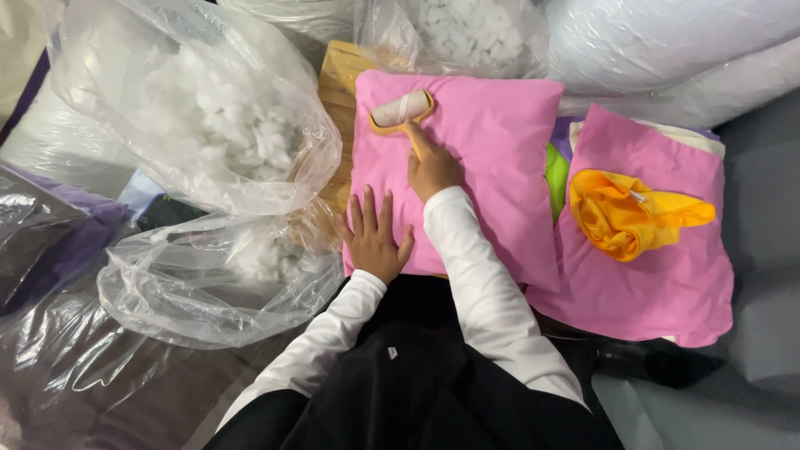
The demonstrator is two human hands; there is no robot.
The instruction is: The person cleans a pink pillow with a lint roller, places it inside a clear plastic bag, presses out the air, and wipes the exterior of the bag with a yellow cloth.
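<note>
The right hand [433, 171] is clenched around the handle of a lint roller [402, 111], index finger stretched along the handle toward the head. The roller's yellow handle runs away from the person, up the picture, while its pale cylindrical head lies crosswise, long axis left to right with a slight tilt, right end higher. The head rests on the far left part of a pink pillow [492, 158], near its upper edge. The left hand [374, 239] lies flat on the pillow's near left corner, fingers released and spread, gripping nothing.

The pillow sits on a wooden surface [337, 83], only a strip of which shows at the pillow's left. To the right lies a second pink pillow [658, 275] with a crumpled orange cloth [629, 215] on top. Left of the hands are clear plastic bags of white fibre stuffing [208, 117]; more white bags are piled at the top. A grey floor [767, 250] shows at the right.

Between the two pillows a sliver of green and purple fabric [556, 167] peeks out, too hidden to identify. The person's black clothing covers the near edge of the pillow
</note>
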